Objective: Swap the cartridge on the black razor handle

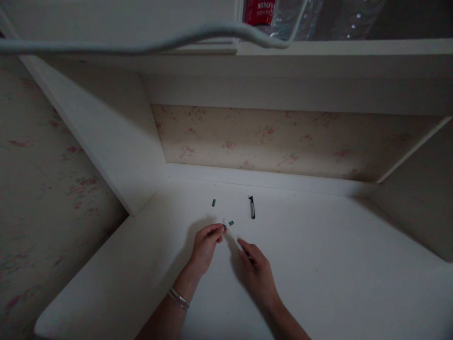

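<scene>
My left hand (pixel 207 245) pinches a small dark green and black piece (pixel 224 227) between thumb and fingertips. In my closed right hand (pixel 257 269) is a slender white stick-like tool (pixel 231 234), slanting up and left. Its pale tip reaches the piece in my left hand; whether they touch I cannot tell. Just right of that tip is a small green and dark rectangular piece (pixel 231 222). A similar piece (pixel 213 202) lies farther back on the white desk (pixel 318 245). To the right lies a slim black and grey object (pixel 252 208) with a small narrow head.
White side panels stand at left (pixel 106 137) and right (pixel 421 198). Floral wallpaper (pixel 262 141) covers the back. Overhead, a shelf (pixel 300 66) holds clear plastic bottles (pixel 290 19), one with a red label. A thick pale cable or arm (pixel 148 43) crosses in front of it.
</scene>
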The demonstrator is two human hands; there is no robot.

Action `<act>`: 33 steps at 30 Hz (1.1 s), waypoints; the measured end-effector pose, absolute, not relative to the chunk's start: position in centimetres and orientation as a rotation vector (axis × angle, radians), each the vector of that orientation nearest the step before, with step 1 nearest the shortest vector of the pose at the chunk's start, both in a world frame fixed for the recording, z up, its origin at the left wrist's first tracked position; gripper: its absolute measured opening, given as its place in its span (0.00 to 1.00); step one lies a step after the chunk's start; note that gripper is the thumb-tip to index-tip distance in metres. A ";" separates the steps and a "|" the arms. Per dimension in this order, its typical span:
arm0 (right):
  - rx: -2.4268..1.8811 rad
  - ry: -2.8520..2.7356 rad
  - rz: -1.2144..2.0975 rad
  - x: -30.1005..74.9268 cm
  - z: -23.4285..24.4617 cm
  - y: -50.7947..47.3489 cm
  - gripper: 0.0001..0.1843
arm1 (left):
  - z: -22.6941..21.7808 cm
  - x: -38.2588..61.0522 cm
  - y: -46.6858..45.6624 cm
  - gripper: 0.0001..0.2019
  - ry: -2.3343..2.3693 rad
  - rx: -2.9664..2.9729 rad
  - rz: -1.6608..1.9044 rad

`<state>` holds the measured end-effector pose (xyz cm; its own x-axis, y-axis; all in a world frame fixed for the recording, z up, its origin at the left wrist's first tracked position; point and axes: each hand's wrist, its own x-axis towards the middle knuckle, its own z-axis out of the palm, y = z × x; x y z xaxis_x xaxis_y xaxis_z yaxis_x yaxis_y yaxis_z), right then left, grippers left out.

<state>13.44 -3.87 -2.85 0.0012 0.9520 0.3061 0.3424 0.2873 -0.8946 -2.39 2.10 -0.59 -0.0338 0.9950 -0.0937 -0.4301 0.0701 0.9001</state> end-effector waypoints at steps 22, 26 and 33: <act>-1.236 -1.504 0.786 13.6 -2.7 -4.0 0.16 | -1.1 -2.7 2.4 0.15 0.988 0.769 1.404; -1.230 -1.493 0.780 13.6 -2.8 -4.0 0.17 | -1.0 -2.7 2.4 0.14 0.999 0.792 1.388; -1.256 -1.476 0.728 13.9 -2.4 -3.8 0.17 | -1.1 -2.6 2.4 0.15 1.018 0.785 1.397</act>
